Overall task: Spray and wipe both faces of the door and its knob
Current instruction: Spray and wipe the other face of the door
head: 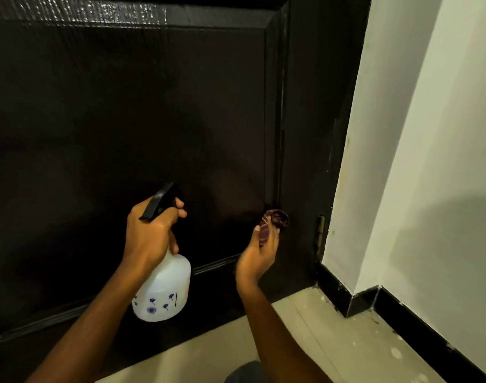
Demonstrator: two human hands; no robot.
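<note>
The dark brown door (153, 111) fills most of the view; I see its lower panel, and its knob is out of sight. My left hand (150, 233) grips the neck of a white spray bottle (164, 294) with a black trigger head pointing at the panel. My right hand (259, 252) holds a bunched dark red cloth (273, 221) against the door near the panel's lower right corner.
A brass hinge (321, 233) sits on the door's right edge beside a white wall (429, 161). Black skirting (355, 299) runs along the wall's foot. Beige floor tiles (305, 341) lie below the door.
</note>
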